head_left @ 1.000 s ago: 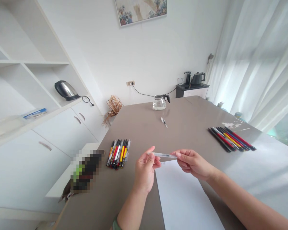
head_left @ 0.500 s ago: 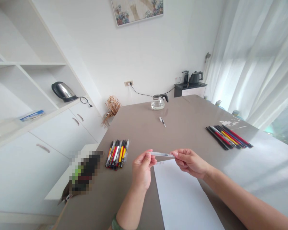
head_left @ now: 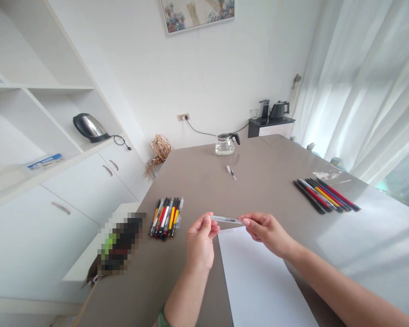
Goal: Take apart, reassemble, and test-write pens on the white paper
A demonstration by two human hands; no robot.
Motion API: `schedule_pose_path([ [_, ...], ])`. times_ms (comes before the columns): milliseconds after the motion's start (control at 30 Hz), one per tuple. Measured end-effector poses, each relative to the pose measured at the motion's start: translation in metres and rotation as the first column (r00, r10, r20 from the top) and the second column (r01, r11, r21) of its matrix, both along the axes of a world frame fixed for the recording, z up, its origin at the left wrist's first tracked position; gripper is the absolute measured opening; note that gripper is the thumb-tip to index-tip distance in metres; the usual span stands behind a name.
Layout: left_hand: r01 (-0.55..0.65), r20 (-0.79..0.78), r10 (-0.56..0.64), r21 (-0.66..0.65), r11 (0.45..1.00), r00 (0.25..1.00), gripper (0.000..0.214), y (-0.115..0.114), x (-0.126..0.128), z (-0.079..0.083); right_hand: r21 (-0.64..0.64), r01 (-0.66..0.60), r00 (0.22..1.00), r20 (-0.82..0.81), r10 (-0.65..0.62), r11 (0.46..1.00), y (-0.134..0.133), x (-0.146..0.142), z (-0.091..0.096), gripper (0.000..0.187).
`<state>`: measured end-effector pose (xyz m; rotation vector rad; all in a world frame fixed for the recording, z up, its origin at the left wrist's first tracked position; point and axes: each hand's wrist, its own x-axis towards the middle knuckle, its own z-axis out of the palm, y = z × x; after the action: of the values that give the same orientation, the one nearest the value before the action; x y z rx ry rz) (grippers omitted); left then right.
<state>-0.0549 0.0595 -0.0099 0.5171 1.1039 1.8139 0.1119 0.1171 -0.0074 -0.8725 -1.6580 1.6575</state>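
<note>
A clear pen (head_left: 226, 220) is stretched level between my two hands, above the top edge of a white paper pad (head_left: 259, 277). My left hand (head_left: 200, 240) pinches its left end between thumb and fingers. At the other end, the fingertips of my right hand (head_left: 267, 231) are closed on it. Left of my hands lies a bunch of pens (head_left: 166, 218) in black, red, white and yellow. Farther right rests a row of pens (head_left: 325, 195), mostly dark, with red and yellow among them. One small white-and-black pen part (head_left: 231, 172) lies beyond my hands.
A glass teapot (head_left: 225, 145) stands at the far edge of the brown table (head_left: 191, 181). To the left are a low white stand with a blurred dark item, cabinets and a metal kettle (head_left: 90, 127) on a shelf. Curtains hang on the right.
Both hands have shifted slightly left with the pen, the right a little more. The pens and pad on the table lie as before; the view has tilted slightly.
</note>
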Motion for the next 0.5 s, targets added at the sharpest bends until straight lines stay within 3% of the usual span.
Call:
schedule_pose_path([
  [133, -0.008, 0.041, 0.009, -0.044, 0.999, 0.999, 0.019, 0.0018, -0.0036, -0.0009, 0.142, 0.033, 0.997, 0.065, -0.042, 0.989, -0.0046, -0.0001, 0.0039, 0.036],
  [333, 0.093, 0.054, -0.096, 0.058, 0.994, 0.994, 0.024, -0.0006, 0.0009, 0.0061, -0.168, -0.064, 0.991, -0.126, 0.043, 0.984, -0.0029, -0.0032, 0.0008, 0.036],
  [500, 0.161, 0.05, -0.163, 0.033, 0.986, 0.985, 0.025, -0.0001, 0.0023, 0.0059, -0.245, -0.084, 0.969, -0.246, 0.021, 0.966, 0.0019, -0.0013, -0.0015, 0.029],
])
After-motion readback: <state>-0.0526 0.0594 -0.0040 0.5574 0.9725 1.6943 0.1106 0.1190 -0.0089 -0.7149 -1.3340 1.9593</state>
